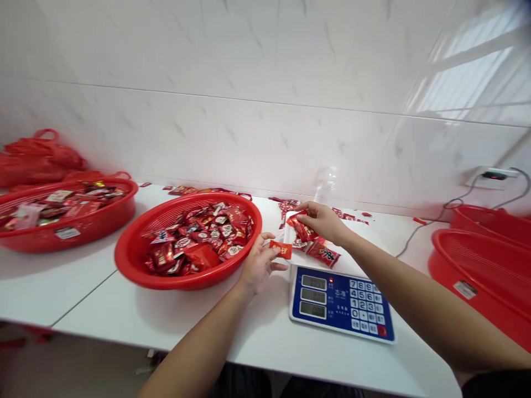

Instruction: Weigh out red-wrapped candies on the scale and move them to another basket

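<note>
My left hand (258,264) pinches a small red wrapped candy (281,249) between the red basket and the scale. My right hand (321,221) is closed on another red candy packet (299,228) over the white pan (357,232) of an electronic scale (342,301). Several red packets (323,254) lie on that pan. The round red basket (136,260) beside my left hand is heaped with red wrapped candies (199,237).
A second red basket (83,224) of packets and red plastic bags (37,157) sit at the far left. Stacked red baskets (481,265) stand at the right. A clear bottle (326,185) is behind the scale. A cable (423,226) runs to a wall socket (493,176). Loose candies line the wall.
</note>
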{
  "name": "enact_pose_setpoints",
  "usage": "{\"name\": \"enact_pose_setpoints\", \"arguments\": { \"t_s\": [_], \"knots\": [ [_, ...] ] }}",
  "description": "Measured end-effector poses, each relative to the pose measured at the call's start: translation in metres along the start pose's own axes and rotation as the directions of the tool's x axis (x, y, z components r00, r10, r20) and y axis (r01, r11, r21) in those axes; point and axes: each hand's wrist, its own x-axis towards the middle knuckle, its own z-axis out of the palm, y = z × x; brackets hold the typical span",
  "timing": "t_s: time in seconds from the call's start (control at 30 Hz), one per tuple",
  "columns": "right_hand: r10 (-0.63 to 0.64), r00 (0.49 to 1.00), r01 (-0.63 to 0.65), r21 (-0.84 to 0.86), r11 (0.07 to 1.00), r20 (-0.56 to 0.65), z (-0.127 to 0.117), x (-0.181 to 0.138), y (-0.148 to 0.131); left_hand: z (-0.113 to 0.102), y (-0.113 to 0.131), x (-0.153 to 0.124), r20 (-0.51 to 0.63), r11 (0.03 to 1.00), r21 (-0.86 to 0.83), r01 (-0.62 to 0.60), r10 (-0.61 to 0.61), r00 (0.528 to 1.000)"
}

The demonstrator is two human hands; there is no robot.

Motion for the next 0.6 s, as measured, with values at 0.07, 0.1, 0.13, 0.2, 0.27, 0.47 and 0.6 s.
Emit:
{"name": "enact_pose_setpoints", "arguments": {
  "t_s": [0.07, 0.1, 0.13, 0.2, 0.27, 0.47, 0.6],
  "knots": [
    [-0.058, 0.996, 0.056, 0.037, 0.998, 0.061, 0.011, -0.003, -0.015, 0.001, 0.003, -0.002, 0.039, 0.999, -0.031, 0.037, -0.036, 0.999],
    [-0.082, 0.994, 0.08, 0.027, 0.996, 0.071, 0.015, -0.004, -0.022, 0.001, 0.004, -0.003, 0.054, 0.998, -0.046, 0.047, -0.045, 0.998],
    [-0.1, 0.993, 0.1, 0.009, 0.995, 0.069, 0.018, -0.005, -0.027, 0.001, 0.005, -0.004, 0.066, 0.997, -0.064, 0.051, -0.047, 0.997],
    [-0.12, 0.992, 0.121, -0.019, 0.992, 0.045, 0.021, -0.004, -0.035, 0.002, 0.007, -0.004, 0.08, 0.993, -0.105, 0.052, -0.044, 0.996],
    [-0.118, 0.993, 0.119, -0.048, 0.992, 0.026, 0.019, -0.003, -0.038, 0.002, 0.007, -0.003, 0.089, 0.988, -0.145, 0.049, -0.036, 0.995],
    [-0.067, 0.968, 0.083, -0.056, 0.995, 0.24, 0.003, -0.009, -0.034, 0.002, 0.001, -0.002, 0.077, 0.974, -0.225, 0.005, 0.013, 0.997],
    [-0.064, 0.917, 0.065, 0.01, 0.998, 0.394, -0.001, -0.016, -0.035, 0.004, 0.0, -0.002, 0.037, 0.98, -0.2, -0.017, 0.025, 0.999]
  ]
}}
